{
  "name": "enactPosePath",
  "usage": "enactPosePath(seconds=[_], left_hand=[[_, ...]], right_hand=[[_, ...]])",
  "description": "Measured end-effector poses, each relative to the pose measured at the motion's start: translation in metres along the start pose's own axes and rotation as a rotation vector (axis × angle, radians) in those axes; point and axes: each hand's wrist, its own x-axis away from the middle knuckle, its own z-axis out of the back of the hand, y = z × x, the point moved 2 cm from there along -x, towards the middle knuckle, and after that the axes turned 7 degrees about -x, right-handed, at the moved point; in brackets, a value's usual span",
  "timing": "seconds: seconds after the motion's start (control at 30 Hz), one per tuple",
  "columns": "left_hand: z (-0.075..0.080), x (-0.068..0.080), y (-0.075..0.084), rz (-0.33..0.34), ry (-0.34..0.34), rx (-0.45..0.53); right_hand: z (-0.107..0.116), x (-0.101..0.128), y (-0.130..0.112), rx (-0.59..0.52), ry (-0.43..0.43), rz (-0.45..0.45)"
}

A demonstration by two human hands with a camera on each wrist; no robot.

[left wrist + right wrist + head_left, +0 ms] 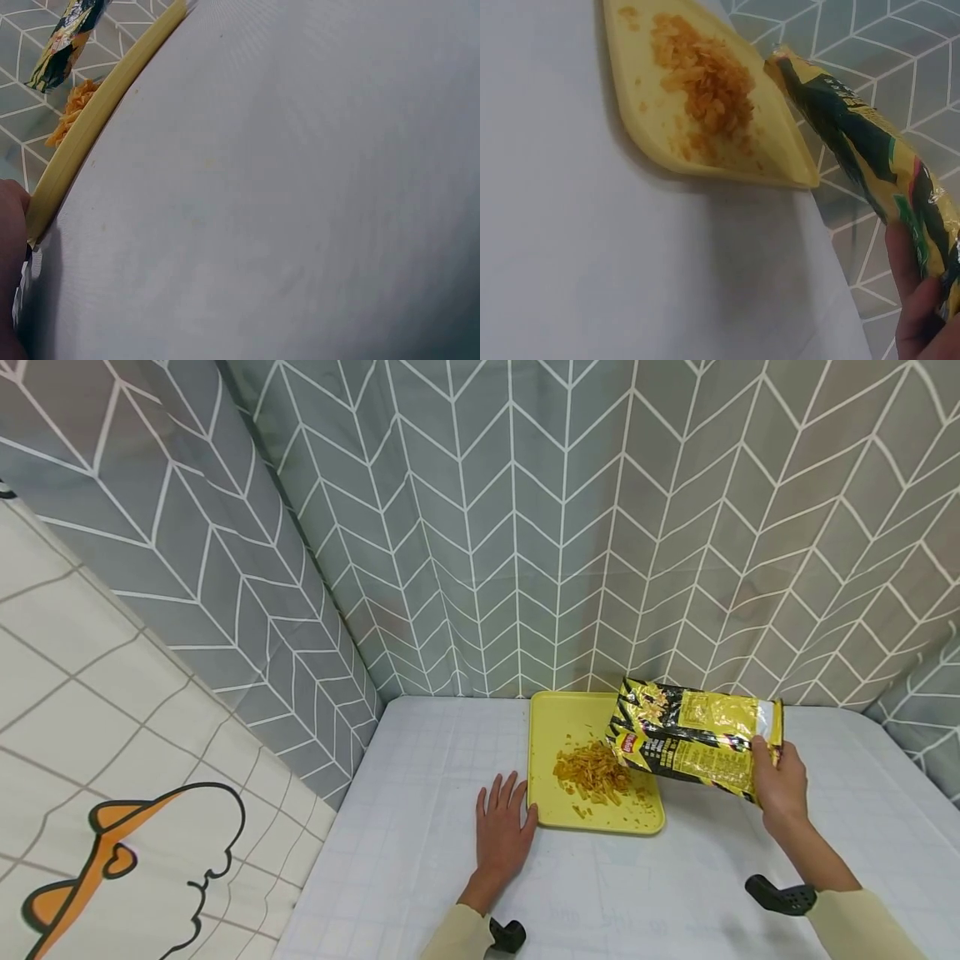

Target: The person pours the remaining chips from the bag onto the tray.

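My right hand (782,781) grips the right end of a shiny yellow and black snack bag (693,735), thumb on its front. The bag is held sideways, its left end over the right part of a yellow tray (551,727). A heap of orange-yellow chips (596,772) with scattered crumbs lies on the tray. In the right wrist view the bag (862,135) hangs above the table beside the tray, fingers curled round it. My left hand (504,835) lies flat, fingers spread, its thumb at the tray's front left edge.
A pale checked cloth (600,893) covers the table. Grey curtains (480,527) with white chevrons hang close behind it. A white tiled-pattern sheet (112,710) with a cartoon figure hangs at the left. Black straps (780,895) sit at the wrists.
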Motion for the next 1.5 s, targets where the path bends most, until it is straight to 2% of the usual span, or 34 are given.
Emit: enactPosePath(seconds=[0.13,0.3,0.43,0.5,0.67,0.83,0.9,1.03,1.2,1.4,1.5], left_hand=[[0.0015,-0.0005,0.0005,0.008,-0.03,0.0],[0.0022,-0.0003,0.0012,0.012,-0.042,0.015],[0.0016,-0.0003,0.0016,0.015,-0.042,0.005],[0.0013,-0.0004,0.0017,0.017,-0.044,0.004],[0.002,0.0,0.0022,0.018,-0.051,0.004],[0.0018,0.0,0.002,0.006,-0.026,-0.012],[0.0022,-0.0003,0.0021,0.002,-0.02,-0.018],[0.0025,-0.0008,0.0016,0.002,-0.032,-0.03],[0.0024,-0.0011,0.0012,0.007,-0.046,-0.03],[0.0032,-0.0009,0.0009,0.008,-0.041,-0.03],[0.0039,-0.0007,0.0006,0.006,-0.034,-0.033]], right_hand=[[0.0014,-0.0024,0.0016,-0.045,-0.01,-0.029],[0.0022,-0.003,0.0044,0.018,0.007,0.007],[0.003,-0.004,0.006,-0.07,-0.023,-0.036],[0.0035,-0.0043,0.0065,-0.076,-0.023,-0.037],[0.0039,-0.003,0.0064,0.032,0.003,0.01],[0.0053,-0.0047,0.0064,-0.063,-0.01,-0.023],[0.0057,-0.0049,0.0064,-0.069,-0.007,-0.019],[0.006,-0.004,0.0057,0.007,0.0,0.009],[0.0065,-0.0048,0.0041,-0.071,-0.025,-0.04],[0.0056,-0.0048,0.0027,0.011,-0.023,0.001],[0.0054,-0.0046,0.0019,-0.058,-0.043,-0.03]])
